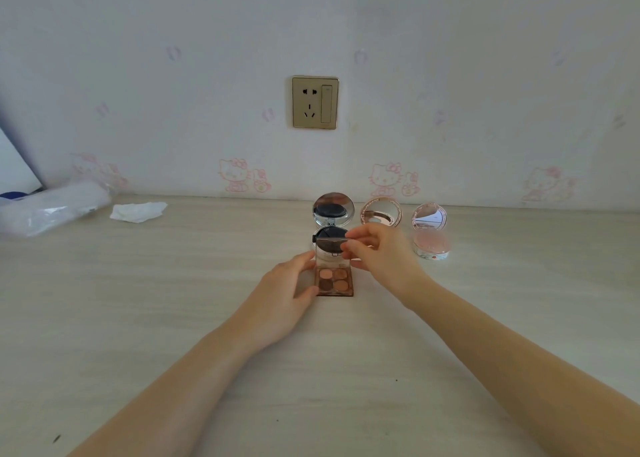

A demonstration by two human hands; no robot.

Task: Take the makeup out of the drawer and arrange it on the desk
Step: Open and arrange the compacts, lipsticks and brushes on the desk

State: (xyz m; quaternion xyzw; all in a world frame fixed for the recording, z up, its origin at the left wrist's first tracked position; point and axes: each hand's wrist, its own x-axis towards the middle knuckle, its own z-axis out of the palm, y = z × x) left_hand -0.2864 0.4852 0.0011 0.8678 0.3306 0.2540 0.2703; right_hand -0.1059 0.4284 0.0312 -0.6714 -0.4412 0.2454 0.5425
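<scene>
A small square eyeshadow palette (334,281) with brown and peach pans lies on the pale wooden desk (173,301), its clear lid raised. My left hand (291,285) grips the palette's left side between thumb and fingers. My right hand (377,249) pinches the top edge of the raised lid. Behind it stand three open round compacts with upright mirrors: a black cushion compact (333,211), a rose-gold compact (381,211) partly hidden by my right hand, and a pink compact (430,235).
A crumpled white tissue (138,211) lies at the back left, beside a wrapped plastic bundle (52,207). The wall with a brass socket (315,103) rises directly behind the desk. No drawer is in view.
</scene>
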